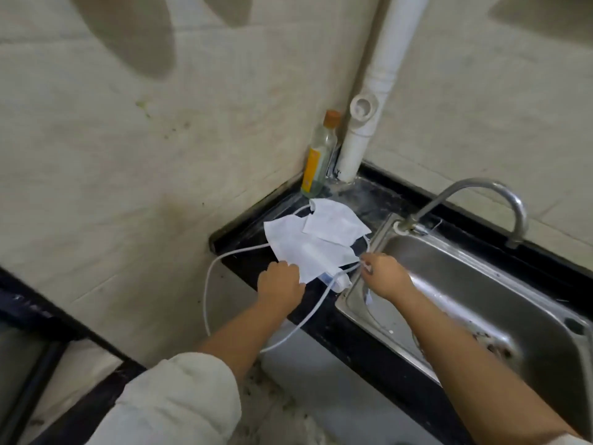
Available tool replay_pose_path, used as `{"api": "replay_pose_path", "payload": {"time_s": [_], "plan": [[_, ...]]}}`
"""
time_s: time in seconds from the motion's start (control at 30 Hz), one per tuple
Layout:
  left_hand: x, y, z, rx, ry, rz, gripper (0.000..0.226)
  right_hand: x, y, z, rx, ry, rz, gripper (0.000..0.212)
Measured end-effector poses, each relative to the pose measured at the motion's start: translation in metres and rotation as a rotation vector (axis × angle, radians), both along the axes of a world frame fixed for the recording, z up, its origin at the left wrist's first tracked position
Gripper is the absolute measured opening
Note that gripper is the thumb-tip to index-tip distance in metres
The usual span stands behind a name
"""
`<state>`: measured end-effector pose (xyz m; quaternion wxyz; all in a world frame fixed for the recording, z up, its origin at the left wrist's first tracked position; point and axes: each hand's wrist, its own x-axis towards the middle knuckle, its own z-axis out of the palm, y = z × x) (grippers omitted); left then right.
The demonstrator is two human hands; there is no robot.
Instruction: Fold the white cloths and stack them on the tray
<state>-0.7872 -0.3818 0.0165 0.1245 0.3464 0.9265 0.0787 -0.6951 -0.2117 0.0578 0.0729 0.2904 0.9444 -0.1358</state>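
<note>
The left hand (280, 284) is reaching onto the black stone counter (324, 316), its curled fingers gripping the near edge of a thin white cloth (308, 248) at the lower left corner. The right hand (383, 276) is lying just across from it, at the rim of the stainless steel sink (455, 284), with fingertips pinching the cloth's pointed right-hand corner; a small white scrap is showing under that palm, too blurred to identify.

The cloth is lying flat between and just beyond the two hands, spread over the counter's corner. A second white cloth (333, 224) is resting on top of it, overlapping its far side and tilted toward the sink.

Under the near edge of the lower cloth, a small white plug-like object (340, 282) is peeking out, and a thin white cable (208, 284) is looping from it off the counter's front and left side.

Farther back, a clear glass bottle with an orange cap and yellow label (319, 159) is standing upright in the corner, just beside a white plastic drain pipe (362, 123). A curved chrome tap (500, 200) is arching over the sink. Beige tiled walls (128, 155) are meeting behind everything.
</note>
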Motion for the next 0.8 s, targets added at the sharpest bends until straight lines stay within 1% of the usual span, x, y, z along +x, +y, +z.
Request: {"api": "replay_pose_path", "payload": {"time_s": [0.13,0.23,0.3,0.37,0.43,0.47,0.53,0.57,0.63,0.7,0.8], "plan": [[-0.007,0.025,-0.04,-0.033,-0.011,0.045,0.038,-0.025,0.027,-0.041,-0.012,0.031,0.042,0.043],[-0.012,0.041,-0.061,-0.025,-0.011,0.029,0.038,-0.043,0.048,-0.06,-0.079,0.002,0.062,0.04],[-0.015,0.047,-0.07,-0.009,0.025,0.039,0.033,-0.052,0.058,-0.068,-0.144,-0.024,0.084,0.037],[-0.021,0.049,-0.075,0.035,0.049,0.035,0.02,-0.059,0.065,-0.069,-0.224,-0.055,0.105,0.039],[-0.025,0.048,-0.082,0.141,0.084,0.004,0.012,-0.066,0.07,-0.066,-0.275,-0.121,0.165,0.045],[-0.029,0.046,-0.081,0.208,0.092,-0.015,0.01,-0.069,0.071,-0.063,-0.263,-0.162,0.208,0.05],[-0.035,0.042,-0.072,0.315,0.079,-0.041,0.023,-0.074,0.071,-0.057,-0.189,-0.229,0.29,0.056],[-0.039,0.041,-0.066,0.374,0.089,-0.046,0.027,-0.075,0.07,-0.055,-0.133,-0.246,0.326,0.056],[-0.048,0.037,-0.048,0.484,0.097,-0.039,0.029,-0.075,0.067,-0.058,0.0,-0.217,0.401,0.044],[-0.056,0.034,-0.028,0.546,0.117,-0.059,0.03,-0.074,0.064,-0.06,0.08,-0.118,0.426,0.027],[-0.065,0.031,0.004,0.593,0.15,-0.136,0.031,-0.071,0.062,-0.047,0.051,0.07,0.33,0.028]]}}
